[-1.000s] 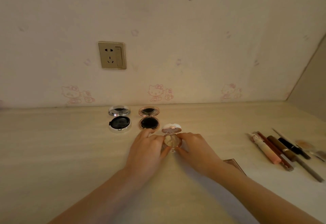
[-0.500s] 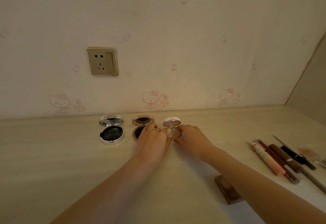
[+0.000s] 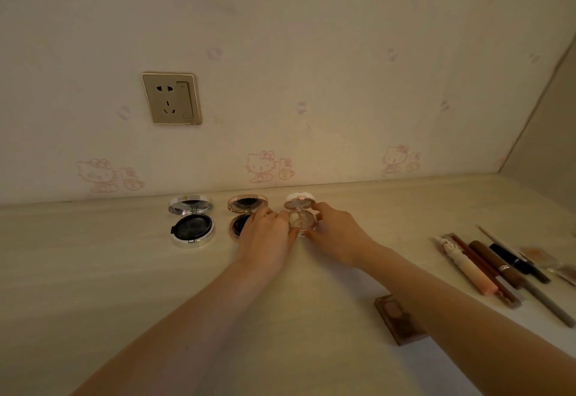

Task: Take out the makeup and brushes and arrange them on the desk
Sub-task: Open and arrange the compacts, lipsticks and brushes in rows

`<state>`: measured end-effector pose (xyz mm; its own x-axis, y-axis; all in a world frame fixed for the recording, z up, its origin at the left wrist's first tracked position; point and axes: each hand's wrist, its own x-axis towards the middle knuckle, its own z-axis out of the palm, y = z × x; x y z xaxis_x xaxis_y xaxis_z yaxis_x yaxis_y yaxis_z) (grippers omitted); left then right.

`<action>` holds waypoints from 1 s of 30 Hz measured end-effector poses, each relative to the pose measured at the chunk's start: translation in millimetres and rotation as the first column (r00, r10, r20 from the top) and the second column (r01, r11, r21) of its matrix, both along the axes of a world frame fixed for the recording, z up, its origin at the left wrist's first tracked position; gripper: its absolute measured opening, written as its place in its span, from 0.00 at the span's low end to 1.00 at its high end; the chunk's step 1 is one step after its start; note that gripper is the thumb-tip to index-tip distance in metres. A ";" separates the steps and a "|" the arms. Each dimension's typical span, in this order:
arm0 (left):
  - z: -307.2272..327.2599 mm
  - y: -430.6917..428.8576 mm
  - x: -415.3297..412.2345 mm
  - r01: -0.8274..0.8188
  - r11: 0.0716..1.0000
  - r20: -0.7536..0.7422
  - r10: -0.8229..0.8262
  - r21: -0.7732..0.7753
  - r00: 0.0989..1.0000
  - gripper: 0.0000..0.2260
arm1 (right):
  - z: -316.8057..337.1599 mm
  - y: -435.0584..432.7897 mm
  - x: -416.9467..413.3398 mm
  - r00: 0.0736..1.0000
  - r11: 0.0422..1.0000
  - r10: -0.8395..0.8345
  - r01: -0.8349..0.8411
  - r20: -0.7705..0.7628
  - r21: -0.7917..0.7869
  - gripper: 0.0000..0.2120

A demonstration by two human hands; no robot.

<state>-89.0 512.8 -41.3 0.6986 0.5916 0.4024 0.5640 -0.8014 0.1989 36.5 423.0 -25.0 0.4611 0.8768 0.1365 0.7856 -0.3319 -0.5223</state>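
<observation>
The left hand and right hand pinch the small pale compact from either side as it sits open on the surface, just right of the rose-gold compact. The left hand overlaps that neighbour, so a careless withdrawal could nudge it out of line
</observation>
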 end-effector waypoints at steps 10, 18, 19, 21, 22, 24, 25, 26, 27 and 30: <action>0.3 -56.1 -22.4 0.071 0.996 0.061 -0.068 -0.053 0.996 0.19 | 12.6 -84.1 10.2 0.995 0.993 -0.043 0.052 0.088 -0.103 0.19; 0.0 -123.0 -24.1 0.247 0.941 0.146 -0.218 -0.230 0.965 0.20 | 13.4 -159.1 2.1 0.986 0.982 -0.124 0.139 0.115 -0.129 0.17; -1.4 -128.9 -22.3 0.257 0.938 0.141 -0.228 -0.235 0.963 0.21 | 12.2 -165.8 1.4 0.983 0.980 -0.139 0.154 0.118 -0.124 0.17; -4.1 -138.5 -18.1 0.263 0.935 0.134 -0.237 -0.238 0.962 0.24 | 8.5 -176.1 1.0 0.978 0.977 -0.167 0.181 0.123 -0.109 0.17; -5.8 -142.4 -16.2 0.266 0.934 0.129 -0.241 -0.238 0.962 0.25 | 6.4 -180.0 0.7 0.976 0.976 -0.176 0.190 0.129 -0.108 0.17; -10.1 -148.2 -12.9 0.269 0.933 0.117 -0.247 -0.238 0.962 0.25 | 3.3 -185.2 -1.2 0.973 0.974 -0.176 0.194 0.149 -0.114 0.17; -11.8 -150.3 -12.1 0.267 0.932 0.117 -0.244 -0.247 0.963 0.25 | 1.8 -186.8 -3.0 0.973 0.976 -0.169 0.188 0.160 -0.111 0.16; -12.7 -151.5 -11.2 0.263 0.929 0.122 -0.239 -0.261 0.963 0.25 | 1.2 -187.8 -4.9 0.973 0.978 -0.161 0.179 0.169 -0.103 0.15; -13.3 -152.2 -10.0 0.262 0.924 0.126 -0.235 -0.278 0.964 0.25 | 1.0 -188.7 -6.6 0.973 0.981 -0.152 0.171 0.173 -0.097 0.15; -14.2 -154.6 -5.5 0.275 0.907 0.130 -0.246 -0.319 0.961 0.24 | 0.9 -191.8 -10.5 0.979 0.985 -0.136 0.150 0.151 -0.084 0.13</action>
<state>-94.6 358.2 -55.4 0.8183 0.5023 0.2795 0.3132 -0.7973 0.5159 26.0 231.2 -24.1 0.5646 0.8151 0.1300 0.7908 -0.4890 -0.3681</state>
